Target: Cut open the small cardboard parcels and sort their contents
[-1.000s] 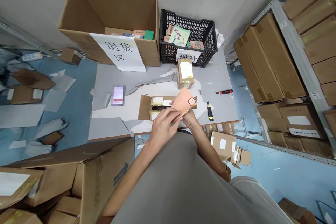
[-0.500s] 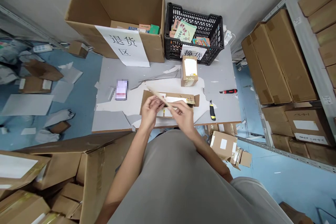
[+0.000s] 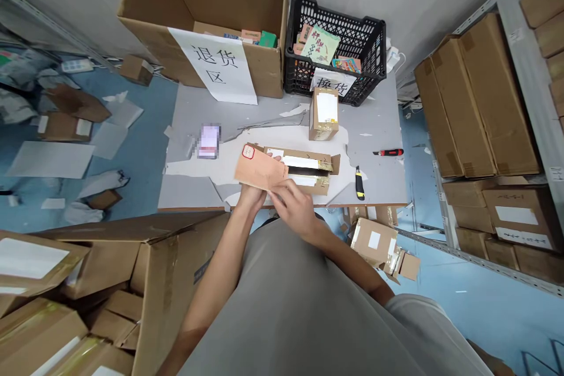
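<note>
Matt, papery packet (image 3: 262, 171), matt cardboard carton (image 3: 320, 190), plastic crate (image 3: 296, 73)

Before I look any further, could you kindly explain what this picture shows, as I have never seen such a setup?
Of course. There is no machine here: a person works with two bare hands, and a camera worn on the head looks forward and down. The left hand supports a flat orange-pink item from beneath, while the right hand grips its near right corner. On the table lie an opened cardboard box, a smaller carton and two cutters. At the back stand a large cardboard box and a black crate.
</note>
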Action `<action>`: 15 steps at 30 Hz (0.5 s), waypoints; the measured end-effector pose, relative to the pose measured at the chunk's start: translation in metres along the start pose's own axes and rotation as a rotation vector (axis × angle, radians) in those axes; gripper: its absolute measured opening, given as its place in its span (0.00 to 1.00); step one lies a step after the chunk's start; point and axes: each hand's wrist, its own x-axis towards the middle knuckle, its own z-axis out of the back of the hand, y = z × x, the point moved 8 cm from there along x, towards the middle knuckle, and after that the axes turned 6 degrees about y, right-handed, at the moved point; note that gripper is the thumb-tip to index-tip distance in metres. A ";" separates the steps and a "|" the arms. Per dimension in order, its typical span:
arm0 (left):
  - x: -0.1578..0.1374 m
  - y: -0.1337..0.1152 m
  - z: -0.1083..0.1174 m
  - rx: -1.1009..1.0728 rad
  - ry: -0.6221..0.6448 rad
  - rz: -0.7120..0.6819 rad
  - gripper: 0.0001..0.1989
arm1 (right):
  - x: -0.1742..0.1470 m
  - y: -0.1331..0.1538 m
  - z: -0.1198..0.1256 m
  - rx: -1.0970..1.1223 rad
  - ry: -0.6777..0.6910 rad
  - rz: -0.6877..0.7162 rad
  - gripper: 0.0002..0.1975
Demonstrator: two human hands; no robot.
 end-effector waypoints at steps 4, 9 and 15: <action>-0.004 -0.017 0.012 0.216 -0.024 -0.079 0.28 | 0.005 -0.027 0.021 0.326 -0.121 -0.175 0.16; -0.022 -0.054 0.004 0.498 -0.009 -0.242 0.21 | 0.015 -0.084 0.023 0.763 -0.204 -0.461 0.24; -0.067 -0.075 -0.060 0.977 0.279 -0.598 0.09 | 0.032 -0.108 0.014 0.991 -0.210 -0.484 0.32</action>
